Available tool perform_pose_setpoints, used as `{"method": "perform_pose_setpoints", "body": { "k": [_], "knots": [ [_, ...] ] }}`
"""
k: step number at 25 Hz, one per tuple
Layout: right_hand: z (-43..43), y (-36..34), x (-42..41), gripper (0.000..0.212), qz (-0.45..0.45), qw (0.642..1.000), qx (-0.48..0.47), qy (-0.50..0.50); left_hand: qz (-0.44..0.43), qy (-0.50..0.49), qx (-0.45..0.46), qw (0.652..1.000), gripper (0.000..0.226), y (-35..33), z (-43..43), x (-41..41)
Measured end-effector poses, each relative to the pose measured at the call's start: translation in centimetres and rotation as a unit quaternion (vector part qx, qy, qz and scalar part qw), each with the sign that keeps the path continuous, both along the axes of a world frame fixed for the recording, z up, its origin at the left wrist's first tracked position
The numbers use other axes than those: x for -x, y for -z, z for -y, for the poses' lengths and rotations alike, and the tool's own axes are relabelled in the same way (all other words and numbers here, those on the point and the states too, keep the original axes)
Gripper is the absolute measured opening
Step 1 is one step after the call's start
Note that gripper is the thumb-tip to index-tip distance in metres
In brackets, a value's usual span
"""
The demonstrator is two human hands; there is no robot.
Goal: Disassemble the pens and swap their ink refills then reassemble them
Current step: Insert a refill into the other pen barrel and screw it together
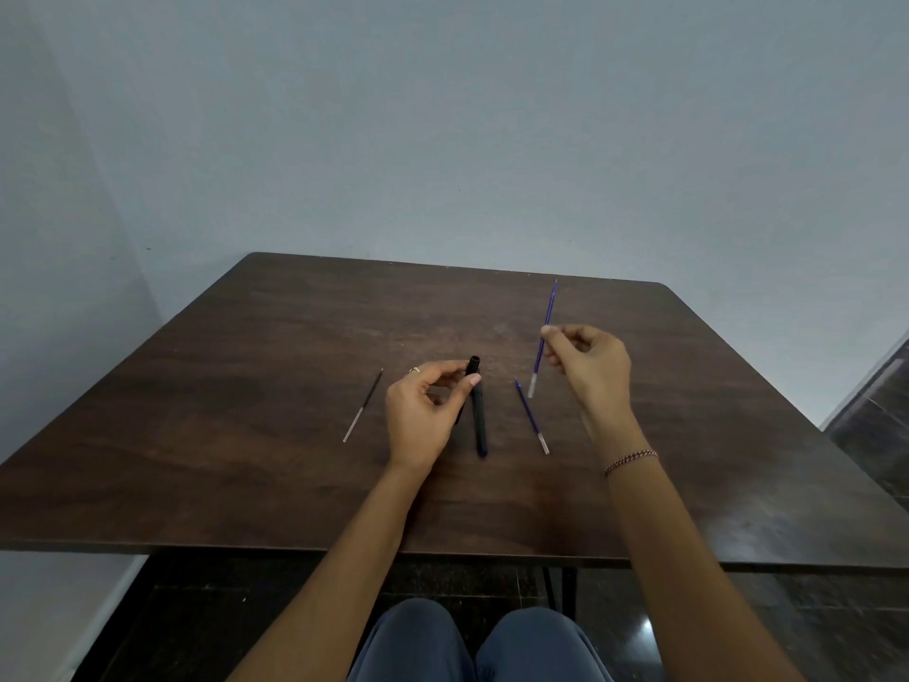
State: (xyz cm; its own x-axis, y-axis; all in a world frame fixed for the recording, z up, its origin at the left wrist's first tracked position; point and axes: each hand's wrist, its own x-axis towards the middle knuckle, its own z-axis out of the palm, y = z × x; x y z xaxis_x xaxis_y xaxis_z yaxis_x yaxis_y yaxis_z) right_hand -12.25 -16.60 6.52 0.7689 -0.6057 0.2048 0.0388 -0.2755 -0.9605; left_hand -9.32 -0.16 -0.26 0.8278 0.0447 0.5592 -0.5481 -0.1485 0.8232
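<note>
Thumb and fingertips of the right hand (588,366) are pinched together on a blue refill (549,310), held clear of the table with its writing tip pointing up and away and its pale tail end hanging down. The left hand (423,411) has thumb and curled fingers closed round a black barrel (473,367) just below its open mouth, which faces upward. Beside that hand a second dark barrel (480,425) lies on the table (246,361), though whether the two barrels touch is hard to tell. A second blue refill (531,415) lies just right of it, and a black refill (363,405) lies apart on the left. The held refill looks very light, thin and somewhat bendy, so it is probably best pinched near mid-length and fed in straight. The barrel seems stiff and smooth, and a hold close to its mouth should steady the opening.
</note>
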Motion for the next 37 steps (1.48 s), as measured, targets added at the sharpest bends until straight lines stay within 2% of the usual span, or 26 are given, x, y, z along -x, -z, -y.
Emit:
{"method": "perform_pose_setpoints", "body": {
  "k": [3, 7, 14, 24, 30, 35, 37],
  "knots": [
    [-1.6, -1.6, 0.5, 0.006, 0.074, 0.997, -0.03, 0.005, -0.004, 0.0, -0.004, 1.0, 0.019, 0.1, 0.0, -0.1],
    [-3.2, -2.5, 0.6, 0.008, 0.127, 0.992, -0.015, -0.011, 0.002, 0.003, -0.015, 1.0, 0.022, 0.1, 0.0, -0.2],
    [-4.2, -2.0, 0.2, 0.011, 0.126, 0.991, 0.035, -0.016, 0.0, 0.018, -0.019, 1.0, 0.023, 0.1, -0.1, -0.1],
    [-4.8, -1.7, 0.2, 0.012, 0.143, 0.988, 0.06, -0.012, -0.003, 0.027, -0.012, 1.0, 0.023, 0.0, -0.2, 0.0],
    [-5.9, -0.1, 0.7, 0.006, 0.13, 0.978, 0.16, -0.005, -0.011, 0.031, 0.007, 0.999, 0.022, 0.1, -0.2, -0.1],
    [-6.5, 1.7, 0.5, 0.006, 0.124, 0.952, 0.279, 0.005, -0.005, 0.024, 0.005, 1.0, 0.018, -0.1, -0.2, 0.0],
    [-6.2, 2.3, 0.3, 0.006, 0.12, 0.951, 0.285, 0.003, -0.009, 0.026, 0.007, 1.0, 0.017, -0.2, -0.1, 0.0]
  ]
}}
